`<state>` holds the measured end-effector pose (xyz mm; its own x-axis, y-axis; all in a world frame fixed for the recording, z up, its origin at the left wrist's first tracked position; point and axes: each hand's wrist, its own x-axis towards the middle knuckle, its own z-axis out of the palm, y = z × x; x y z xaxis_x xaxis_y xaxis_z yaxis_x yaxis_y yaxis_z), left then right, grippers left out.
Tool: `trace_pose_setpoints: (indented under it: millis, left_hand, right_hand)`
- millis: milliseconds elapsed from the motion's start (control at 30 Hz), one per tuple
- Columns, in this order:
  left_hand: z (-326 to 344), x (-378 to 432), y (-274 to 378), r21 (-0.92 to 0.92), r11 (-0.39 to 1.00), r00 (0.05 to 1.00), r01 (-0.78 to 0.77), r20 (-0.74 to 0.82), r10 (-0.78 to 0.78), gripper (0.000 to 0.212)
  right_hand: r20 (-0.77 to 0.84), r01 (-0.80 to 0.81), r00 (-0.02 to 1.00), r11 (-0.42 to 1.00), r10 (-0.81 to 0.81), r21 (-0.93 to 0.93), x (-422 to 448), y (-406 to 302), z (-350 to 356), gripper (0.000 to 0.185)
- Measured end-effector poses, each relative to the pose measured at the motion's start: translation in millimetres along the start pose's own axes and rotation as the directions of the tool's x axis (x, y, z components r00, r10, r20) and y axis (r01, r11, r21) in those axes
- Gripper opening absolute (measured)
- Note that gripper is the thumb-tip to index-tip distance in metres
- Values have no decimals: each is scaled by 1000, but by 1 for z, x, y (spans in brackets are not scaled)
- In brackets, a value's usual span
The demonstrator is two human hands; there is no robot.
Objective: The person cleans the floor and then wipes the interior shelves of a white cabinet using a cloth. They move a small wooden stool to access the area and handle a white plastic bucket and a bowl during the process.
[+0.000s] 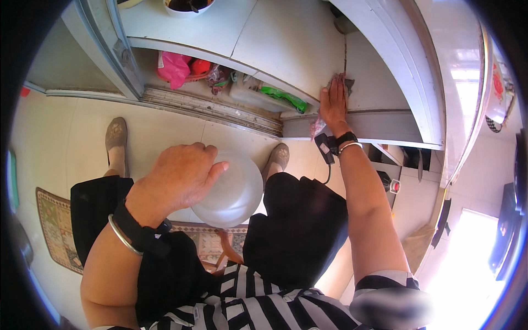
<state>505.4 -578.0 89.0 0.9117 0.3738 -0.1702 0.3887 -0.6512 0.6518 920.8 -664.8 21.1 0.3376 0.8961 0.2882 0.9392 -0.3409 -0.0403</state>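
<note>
My left hand [181, 175] grips the rim of a translucent white plastic bowl [233, 192] between my knees, thumb over the edge. Most of its fingers are hidden from me. My right hand [334, 103] lies flat on a pinkish cloth [317, 126], pressing it against the pale tiled shelf [284, 45] near the front edge. Part of the cloth hangs down over that edge, and a greyish bit shows beside my fingertips. A dark line, a joint in the tiles, runs away from my fingers.
A white bowl with dark contents [189, 7] stands on the shelf at the back. Underneath are a pink plastic bag [173, 68], a green packet [284, 98] and a pale plastic bin [251, 93]. A sliding door frame [111, 53] is at left; a patterned mat [57, 222] lies on the floor.
</note>
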Motion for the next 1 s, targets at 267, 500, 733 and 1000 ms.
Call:
trace_pose_setpoints:
  millis: [267,500,733,1000]
  left_hand:
    - [-6,2,1,16,1000,999,16,44,-17,30]
    - [-3,0,1,13,1000,1000,10,21,-11,30]
    - [7,0,4,32,999,999,-13,34,12,30]
    - [1,-2,8,40,997,998,-61,23,60,29]
  right_hand:
    - [136,-213,967,976,216,-35,41,6,5,65]
    - [97,-56,994,998,57,-10,-11,-26,-3,65]
    - [134,-198,968,975,210,-98,20,-4,-2,64]
    - [-164,46,985,997,-56,-64,39,-108,5,53]
